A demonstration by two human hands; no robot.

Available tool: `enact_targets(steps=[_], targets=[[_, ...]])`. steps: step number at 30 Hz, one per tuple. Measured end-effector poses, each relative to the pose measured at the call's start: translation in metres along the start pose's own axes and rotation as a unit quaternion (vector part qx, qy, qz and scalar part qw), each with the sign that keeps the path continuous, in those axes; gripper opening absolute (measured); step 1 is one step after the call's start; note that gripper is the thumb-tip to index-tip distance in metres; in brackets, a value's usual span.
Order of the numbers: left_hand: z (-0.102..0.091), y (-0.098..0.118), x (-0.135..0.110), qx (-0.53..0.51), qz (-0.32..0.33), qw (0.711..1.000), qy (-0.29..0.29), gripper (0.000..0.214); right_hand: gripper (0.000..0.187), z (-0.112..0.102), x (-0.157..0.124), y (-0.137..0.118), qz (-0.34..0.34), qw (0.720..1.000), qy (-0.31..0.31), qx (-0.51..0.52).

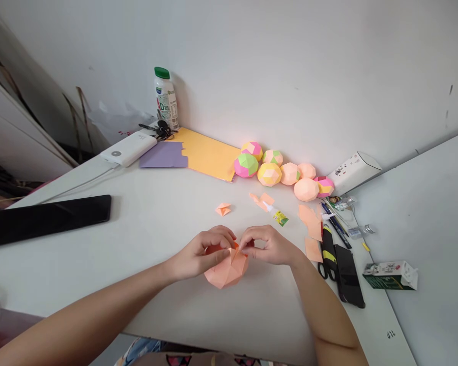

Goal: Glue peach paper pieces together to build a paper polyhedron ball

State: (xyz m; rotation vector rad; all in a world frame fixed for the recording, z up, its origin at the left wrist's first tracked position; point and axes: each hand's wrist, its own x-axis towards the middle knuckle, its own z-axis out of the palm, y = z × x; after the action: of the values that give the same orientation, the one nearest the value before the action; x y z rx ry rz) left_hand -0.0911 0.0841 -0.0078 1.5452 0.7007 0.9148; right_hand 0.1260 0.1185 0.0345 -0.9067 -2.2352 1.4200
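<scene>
A faceted peach paper ball (226, 272) rests near the front of the white table, with an opening at its top. My left hand (203, 250) is closed on its upper left side, thumb on the outside and the other fingers over the rim. At the upper right edge, my right hand (265, 244) pinches a paper flap of the same ball between thumb and forefinger. Just beyond the hands lies a small folded peach paper piece (223, 209). A small glue tube (278, 214) with a white nozzle lies farther right, beside peach paper scraps (262, 200).
Finished paper balls (269, 174) line the wall. Orange card (209, 156) and purple card (164, 155) lie at the back. A black slab (48, 218) and white power bank (129, 148) are left; scissors (328, 254), a phone (349, 276) and a carton (390, 275) right.
</scene>
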Motion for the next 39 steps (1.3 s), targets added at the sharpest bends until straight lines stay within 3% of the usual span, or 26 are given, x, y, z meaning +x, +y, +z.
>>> enact_targets(steps=[10, 17, 39], targets=[[-0.001, 0.001, 0.001, 0.028, 0.023, 0.999, -0.030, 0.021, 0.014, 0.003, -0.001, -0.001, -0.038, 0.999, -0.001, 0.005], [0.000, 0.003, 0.003, 0.042, 0.047, 0.997, -0.046, 0.023, 0.010, 0.008, -0.001, -0.004, -0.012, 1.000, 0.018, 0.005], [0.002, 0.005, 0.002, -0.010, -0.032, 0.997, -0.070, 0.035, 0.010, 0.012, -0.001, -0.009, 0.001, 0.999, 0.025, 0.034]])
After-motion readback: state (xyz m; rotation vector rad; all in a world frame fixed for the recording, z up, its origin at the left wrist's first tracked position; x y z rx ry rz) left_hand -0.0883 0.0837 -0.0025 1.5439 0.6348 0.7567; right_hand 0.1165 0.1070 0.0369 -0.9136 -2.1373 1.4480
